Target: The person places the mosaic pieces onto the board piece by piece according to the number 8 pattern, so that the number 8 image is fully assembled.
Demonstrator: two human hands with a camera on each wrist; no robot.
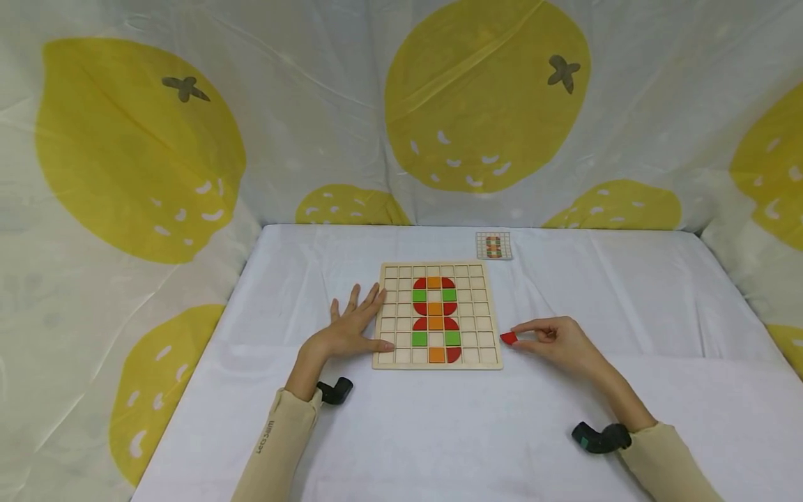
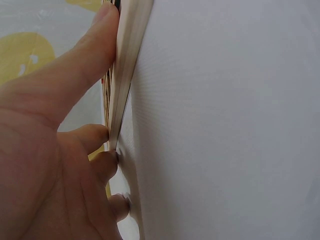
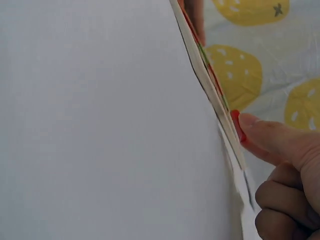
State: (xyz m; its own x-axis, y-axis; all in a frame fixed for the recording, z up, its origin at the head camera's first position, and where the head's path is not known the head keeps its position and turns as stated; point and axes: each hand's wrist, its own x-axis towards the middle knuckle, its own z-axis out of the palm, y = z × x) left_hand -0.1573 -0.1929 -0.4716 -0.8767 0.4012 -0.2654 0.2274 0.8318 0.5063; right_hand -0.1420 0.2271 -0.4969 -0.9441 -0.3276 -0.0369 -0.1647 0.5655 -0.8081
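A square wooden grid board (image 1: pixel 479 307) lies on the table, carrying red quarter-circle tiles, orange square tiles (image 1: pixel 436 323) and green square tiles (image 1: pixel 419 339) in a figure-eight layout. My left hand (image 1: pixel 347 331) is spread at the board's left side, its thumb on the lower left corner area and other fingertips along the edge. In the left wrist view, the fingers (image 2: pixel 93 137) touch the board's side. Just off the board's right edge, my right hand (image 1: pixel 558 343) pinches a red tile (image 1: pixel 509 338) between thumb and index finger; its full outline is partly hidden by the fingertips.
Behind the board's far right corner lies a small pattern card (image 1: pixel 493 246) printed with a similar figure. A white cloth (image 1: pixel 627 293) covers the table, and a lemon-print curtain (image 1: pixel 314 104) hangs at the back and sides. Black wrist mounts (image 1: pixel 601 438) sit on both arms.
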